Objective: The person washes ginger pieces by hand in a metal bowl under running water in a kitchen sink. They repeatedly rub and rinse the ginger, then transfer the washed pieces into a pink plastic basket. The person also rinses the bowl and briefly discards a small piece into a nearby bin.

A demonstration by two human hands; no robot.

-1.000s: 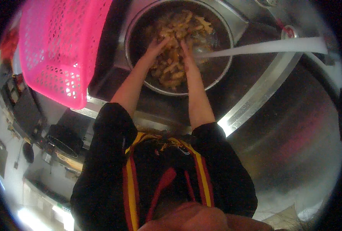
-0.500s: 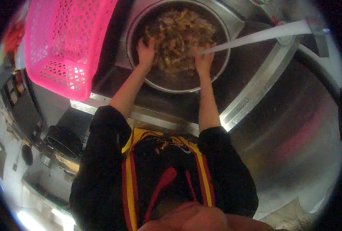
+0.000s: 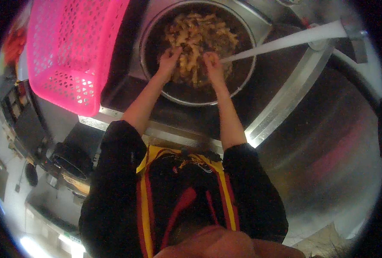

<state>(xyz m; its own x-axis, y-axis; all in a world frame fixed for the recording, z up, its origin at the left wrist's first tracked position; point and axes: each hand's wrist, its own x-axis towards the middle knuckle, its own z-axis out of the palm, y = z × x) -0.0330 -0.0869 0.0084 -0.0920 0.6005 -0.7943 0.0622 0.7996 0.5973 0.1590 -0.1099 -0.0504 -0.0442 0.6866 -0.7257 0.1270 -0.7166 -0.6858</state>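
Note:
A large round metal basin (image 3: 253, 72) stands in the sink, filled with dark water and a heap of yellow-brown pieces that look like chicken feet (image 3: 201, 32). Both hands reach into its near half. My left hand (image 3: 169, 62) is at the left side of the heap, its fingers curled inward against the pieces. Opposite it, my right hand (image 3: 213, 66) is closed too, fingers bent toward the middle. Whatever either hand grips is too blurred to make out. From the right, a white stream of water (image 3: 289, 40) runs into the basin beside my right hand.
A pink perforated plastic basket (image 3: 66, 81) stands to the left of the basin. The metal sink edge (image 3: 285, 101) curves along the right, with a steel surface (image 3: 328, 159) beyond it. A black pan (image 3: 72, 159) is at the lower left.
Both hands have drawn closer together and their spread fingers have curled in. The pieces have shifted, and the heap's middle now shows paler.

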